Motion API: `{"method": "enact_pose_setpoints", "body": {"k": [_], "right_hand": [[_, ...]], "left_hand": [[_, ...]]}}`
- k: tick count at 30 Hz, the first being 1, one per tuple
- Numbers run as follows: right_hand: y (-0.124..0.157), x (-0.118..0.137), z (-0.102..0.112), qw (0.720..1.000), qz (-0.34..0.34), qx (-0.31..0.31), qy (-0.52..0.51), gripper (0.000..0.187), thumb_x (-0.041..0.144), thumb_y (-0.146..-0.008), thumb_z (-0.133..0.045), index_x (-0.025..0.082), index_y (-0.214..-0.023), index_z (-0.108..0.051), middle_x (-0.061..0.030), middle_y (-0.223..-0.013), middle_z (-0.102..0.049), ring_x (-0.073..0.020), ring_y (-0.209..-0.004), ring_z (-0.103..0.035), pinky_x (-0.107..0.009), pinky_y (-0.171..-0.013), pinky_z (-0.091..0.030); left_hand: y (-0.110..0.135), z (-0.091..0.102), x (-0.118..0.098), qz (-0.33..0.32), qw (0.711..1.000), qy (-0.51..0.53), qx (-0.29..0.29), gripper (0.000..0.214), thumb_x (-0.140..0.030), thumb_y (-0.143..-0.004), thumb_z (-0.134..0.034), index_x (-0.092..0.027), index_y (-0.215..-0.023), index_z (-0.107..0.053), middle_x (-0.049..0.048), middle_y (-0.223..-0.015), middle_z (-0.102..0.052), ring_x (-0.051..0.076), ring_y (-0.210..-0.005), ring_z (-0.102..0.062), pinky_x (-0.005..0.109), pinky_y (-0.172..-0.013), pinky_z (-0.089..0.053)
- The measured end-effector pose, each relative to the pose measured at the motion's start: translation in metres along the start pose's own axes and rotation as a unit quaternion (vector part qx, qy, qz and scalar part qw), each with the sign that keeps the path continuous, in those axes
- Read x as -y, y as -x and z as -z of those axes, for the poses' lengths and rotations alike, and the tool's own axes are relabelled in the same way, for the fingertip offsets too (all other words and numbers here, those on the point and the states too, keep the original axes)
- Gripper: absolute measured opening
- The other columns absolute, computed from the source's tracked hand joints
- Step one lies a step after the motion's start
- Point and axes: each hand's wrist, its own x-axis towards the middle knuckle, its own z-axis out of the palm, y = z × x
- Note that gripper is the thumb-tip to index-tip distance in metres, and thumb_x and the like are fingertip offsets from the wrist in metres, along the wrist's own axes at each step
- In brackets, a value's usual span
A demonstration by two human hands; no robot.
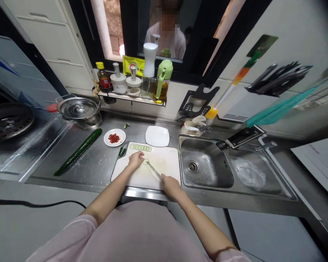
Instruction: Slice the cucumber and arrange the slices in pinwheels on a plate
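My right hand point(171, 187) grips the handle of a knife point(154, 170), its blade pointing up and left over a white cutting board point(168, 160). A thin round cucumber slice point(145, 161) lies at the blade's tip. Just left of that slice is my left hand point(136, 160), fingers curled together over the board; whatever they hold, if anything, is too small to make out. Along the board's far edge runs an overlapping row of cucumber slices point(141, 147). Dark green cucumber pieces point(122, 151) sit at the board's left edge.
A whole cucumber point(78, 152) lies on the steel counter. Behind the board are a plate of chopped red bits point(114, 138) and a white square plate point(157, 136). The sink point(207, 163) adjoins on the right; a lidded pot point(82, 111) stands back left, beside a bottle rack point(131, 96).
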Motion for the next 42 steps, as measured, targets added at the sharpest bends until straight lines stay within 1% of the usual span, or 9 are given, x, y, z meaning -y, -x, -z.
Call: {"method": "enact_pose_setpoints", "body": {"k": [8, 15, 20, 25, 28, 31, 34, 38, 42], "right_hand": [[0.002, -0.006, -0.007, 1.000, -0.003, -0.010, -0.012, 0.032, 0.015, -0.091, -0.034, 0.018, -0.115, -0.055, -0.0147, -0.099, -0.069, -0.0244, -0.095, -0.065, -0.030, -0.073, -0.041], [-0.010, 0.003, -0.007, 1.000, 0.006, -0.027, -0.007, 0.031, 0.017, -0.091, -0.034, 0.017, -0.114, -0.055, -0.0146, -0.099, -0.069, -0.0250, -0.094, -0.065, -0.031, -0.072, -0.042], [-0.010, 0.004, -0.005, 1.000, 0.002, -0.027, -0.001, 0.031, 0.020, -0.093, -0.034, 0.018, -0.115, -0.055, -0.0143, -0.100, -0.069, -0.0247, -0.096, -0.065, -0.031, -0.074, -0.042], [-0.002, -0.007, -0.013, 1.000, -0.003, -0.029, 0.002, 0.031, 0.018, -0.092, -0.035, 0.018, -0.114, -0.056, -0.0149, -0.101, -0.069, -0.0245, -0.096, -0.065, -0.031, -0.073, -0.041], [0.003, -0.018, -0.020, 0.999, -0.005, -0.031, -0.008, 0.029, 0.021, -0.093, -0.036, 0.019, -0.112, -0.056, -0.0140, -0.101, -0.069, -0.0240, -0.096, -0.065, -0.029, -0.072, -0.039], [0.005, -0.031, -0.026, 0.998, 0.005, -0.036, -0.049, 0.026, 0.024, -0.093, -0.037, 0.019, -0.108, -0.057, -0.0120, -0.101, -0.069, -0.0227, -0.096, -0.064, -0.027, -0.071, -0.037], [0.006, -0.041, -0.032, 0.992, 0.001, -0.066, -0.103, 0.026, 0.027, -0.093, -0.036, 0.018, -0.104, -0.058, -0.0109, -0.099, -0.070, -0.0213, -0.095, -0.063, -0.025, -0.072, -0.036], [0.004, -0.047, -0.039, 0.983, -0.005, -0.099, -0.152, 0.030, 0.028, -0.094, -0.033, 0.017, -0.104, -0.058, -0.0100, -0.092, -0.070, -0.0212, -0.089, -0.063, -0.025, -0.070, -0.035], [0.000, -0.047, -0.045, 0.979, -0.006, -0.109, -0.170, 0.031, 0.030, -0.093, -0.034, 0.017, -0.106, -0.059, -0.0106, -0.095, -0.070, -0.0216, -0.091, -0.063, -0.025, -0.071, -0.036]], "left_hand": [[0.001, 0.000, -0.002, -0.001, 1.000, -0.003, -0.003, 0.019, -0.019, -0.074, -0.062, -0.024, -0.092, -0.064, -0.0025, -0.085, -0.071, 0.016, -0.085, -0.064, 0.028, -0.085, -0.040], [0.000, -0.003, -0.002, -0.004, 1.000, -0.003, -0.007, 0.018, -0.018, -0.074, -0.061, -0.023, -0.092, -0.063, -0.0012, -0.086, -0.071, 0.017, -0.086, -0.064, 0.029, -0.082, -0.040], [0.001, -0.003, -0.003, -0.007, 1.000, -0.014, -0.008, 0.018, -0.018, -0.074, -0.061, -0.023, -0.091, -0.062, -0.0009, -0.088, -0.071, 0.018, -0.088, -0.064, 0.030, -0.083, -0.039], [0.002, -0.002, -0.006, -0.016, 0.999, -0.029, 0.005, 0.020, -0.017, -0.077, -0.057, -0.023, -0.095, -0.061, 0.0008, -0.090, -0.070, 0.019, -0.091, -0.063, 0.032, -0.084, -0.039], [0.007, -0.002, -0.008, -0.033, 0.998, -0.055, 0.013, 0.020, -0.021, -0.080, -0.055, -0.023, -0.099, -0.061, 0.0036, -0.097, -0.068, 0.021, -0.099, -0.060, 0.034, -0.086, -0.038], [0.013, -0.003, -0.012, -0.054, 0.993, -0.102, 0.016, 0.020, -0.026, -0.082, -0.054, -0.022, -0.099, -0.062, 0.0070, -0.107, -0.065, 0.024, -0.108, -0.056, 0.037, -0.091, -0.035], [0.018, -0.004, -0.016, -0.056, 0.990, -0.130, 0.019, 0.017, -0.024, -0.083, -0.051, -0.022, -0.096, -0.062, 0.0080, -0.111, -0.063, 0.025, -0.110, -0.054, 0.039, -0.093, -0.033], [0.020, -0.001, -0.022, -0.052, 0.992, -0.113, 0.025, 0.016, -0.018, -0.081, -0.050, -0.021, -0.091, -0.062, 0.0068, -0.106, -0.065, 0.023, -0.106, -0.056, 0.038, -0.091, -0.032], [0.022, 0.002, -0.026, -0.046, 0.995, -0.083, 0.036, 0.018, -0.012, -0.081, -0.046, -0.021, -0.086, -0.062, 0.0031, -0.094, -0.070, 0.020, -0.095, -0.060, 0.036, -0.090, -0.032]]}}
